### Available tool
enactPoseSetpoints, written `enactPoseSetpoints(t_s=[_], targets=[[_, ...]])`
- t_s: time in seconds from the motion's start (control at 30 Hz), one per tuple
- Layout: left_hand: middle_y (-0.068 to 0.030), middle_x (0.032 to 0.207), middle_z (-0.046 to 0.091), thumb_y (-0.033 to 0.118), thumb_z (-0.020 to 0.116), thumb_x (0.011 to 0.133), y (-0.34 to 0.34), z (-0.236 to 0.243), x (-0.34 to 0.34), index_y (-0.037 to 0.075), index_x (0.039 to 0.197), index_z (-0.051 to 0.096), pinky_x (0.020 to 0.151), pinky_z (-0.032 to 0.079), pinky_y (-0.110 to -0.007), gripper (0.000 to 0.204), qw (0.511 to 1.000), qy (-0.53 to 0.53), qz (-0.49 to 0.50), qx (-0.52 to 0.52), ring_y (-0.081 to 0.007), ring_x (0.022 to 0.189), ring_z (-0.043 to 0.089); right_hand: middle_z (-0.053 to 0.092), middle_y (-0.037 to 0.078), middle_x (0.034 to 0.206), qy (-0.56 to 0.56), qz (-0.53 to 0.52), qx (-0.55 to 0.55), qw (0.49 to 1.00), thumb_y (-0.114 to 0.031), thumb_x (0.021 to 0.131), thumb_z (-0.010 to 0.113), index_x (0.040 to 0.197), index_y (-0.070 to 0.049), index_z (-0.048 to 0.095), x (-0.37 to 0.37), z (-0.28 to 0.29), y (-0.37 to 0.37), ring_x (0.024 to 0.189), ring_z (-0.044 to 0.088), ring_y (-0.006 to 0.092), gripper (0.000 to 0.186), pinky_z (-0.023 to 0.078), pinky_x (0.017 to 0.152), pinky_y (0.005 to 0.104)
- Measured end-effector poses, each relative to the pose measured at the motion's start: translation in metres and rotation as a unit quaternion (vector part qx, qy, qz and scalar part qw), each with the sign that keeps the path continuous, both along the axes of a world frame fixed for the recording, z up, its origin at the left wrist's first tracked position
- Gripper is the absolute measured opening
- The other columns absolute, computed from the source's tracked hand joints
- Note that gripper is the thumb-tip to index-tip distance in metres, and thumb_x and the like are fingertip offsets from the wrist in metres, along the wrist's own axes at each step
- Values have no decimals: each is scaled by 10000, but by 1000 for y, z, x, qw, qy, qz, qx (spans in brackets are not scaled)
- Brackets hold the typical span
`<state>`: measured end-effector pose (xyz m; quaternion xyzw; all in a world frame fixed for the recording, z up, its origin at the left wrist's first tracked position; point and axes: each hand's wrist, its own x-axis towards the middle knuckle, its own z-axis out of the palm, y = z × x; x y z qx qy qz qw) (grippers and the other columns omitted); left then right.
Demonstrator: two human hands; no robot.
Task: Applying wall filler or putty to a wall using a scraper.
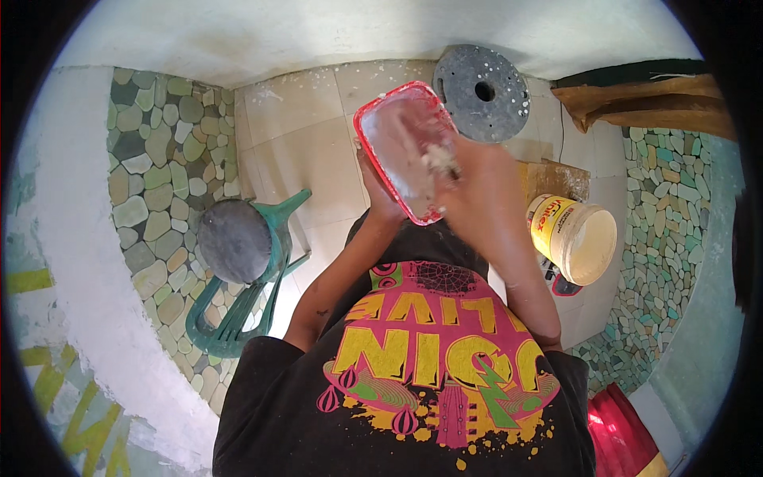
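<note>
Red rims the rectangular tub [383,168] up ahead of the wearer's body, tipped so that I can look into its pale, smeared inside. The left hand [384,195] grasps it along its left side, partly hidden behind the wall. The right hand [485,175] is at the tub's right edge, blurred, beside a lump of whitish paste [439,159]; something small and dark shows by its fingers, but I cannot tell what it is, nor whether that hand is clenched around it.

Below the tub spreads a black T-shirt [318,413] with a pink and yellow print. Beyond it, near the pale wall [318,40], a grey disc [461,107] with a hole in its middle lies on beige tiles [294,119], spattered with white. To the left I see a green plastic chair [226,322] with a dark round surface [234,241] at its top, just beside a strip of flat pebbles [163,191]. On the right, a pale bucket [592,242] with a yellow label leans, its mouth turned partly my way, near a brown board [560,179]; farther off is a length of rough wood [652,102], and a red cloth [620,433] shows at the lower right
</note>
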<state>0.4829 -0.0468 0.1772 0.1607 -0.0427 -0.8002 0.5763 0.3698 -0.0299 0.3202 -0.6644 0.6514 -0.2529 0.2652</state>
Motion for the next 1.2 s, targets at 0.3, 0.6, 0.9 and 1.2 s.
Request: enactPoseSetpoints(t_s=[0.3, 0.6, 0.9, 1.2], targets=[[-113, 1440, 463, 674, 311, 958, -2, 13, -1, 107, 1477, 342, 1086, 392, -434, 769, 991, -103, -54, -63, -281, 1286, 488, 646, 262, 822, 17, -40, 32, 999, -58, 740, 642, 924, 35, 671, -13, -16, -12, 790, 624, 450, 208, 502, 742, 503], [-119, 1408, 490, 645, 316, 974, -5, 5, 3, 116, 1463, 363, 1072, 410, -454, 722, 996, -48, -69, -18, -283, 1272, 505, 669, 200, 818, 110, -18, 45, 993, -39, 735, 624, 1071, -32, 677, 13, -24, 7, 791, 661, 380, 340, 525, 730, 475], [-122, 1456, 438, 602, 295, 995, -7, 8, 0, 86, 1478, 337, 1114, 360, -453, 708, 994, -90, -41, -34, -302, 1316, 456, 654, 255, 835, 110, -57, 58, 991, -15, 735, 615, 1004, 3, 674, 21, -24, 1, 791, 642, 434, 276, 516, 733, 485], [-112, 1451, 445, 601, 262, 994, -8, 9, 6, 99, 1470, 353, 1137, 319, -449, 698, 990, -120, -49, -45, -291, 1333, 436, 644, 274, 803, 93, -50, 60, 993, -25, 706, 619, 907, 27, 654, 26, -29, -7, 788, 630, 455, 210, 504, 729, 520]])
